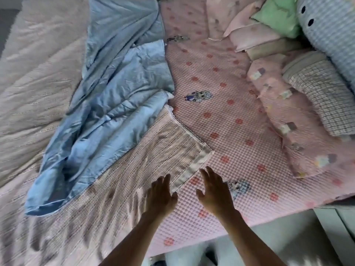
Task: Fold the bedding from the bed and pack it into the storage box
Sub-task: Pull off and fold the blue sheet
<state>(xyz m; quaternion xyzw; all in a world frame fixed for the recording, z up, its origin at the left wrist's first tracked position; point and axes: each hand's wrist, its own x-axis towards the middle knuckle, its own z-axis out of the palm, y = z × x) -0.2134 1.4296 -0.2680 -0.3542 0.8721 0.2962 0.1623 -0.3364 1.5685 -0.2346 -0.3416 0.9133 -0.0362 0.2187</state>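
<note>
A crumpled light-blue quilt (115, 104) lies across the middle of the bed. Under it spreads a pinkish woven blanket (146, 162) with a pale hem; its corner points right. My left hand (160, 196) is stretched out with straight fingers over that hem near the corner, holding nothing. My right hand (214, 192) reaches forward, fingers spread, above the pink waffle bed sheet (230, 121) just right of the blanket corner. No storage box is in view.
A pale cream quilt (36, 77) covers the bed's left side. Pillows pile at the right: pink patterned (299, 131), plaid (324, 96), green (276, 14), blue checked (334, 35). The bed's near edge (249, 227) meets grey floor at the lower right.
</note>
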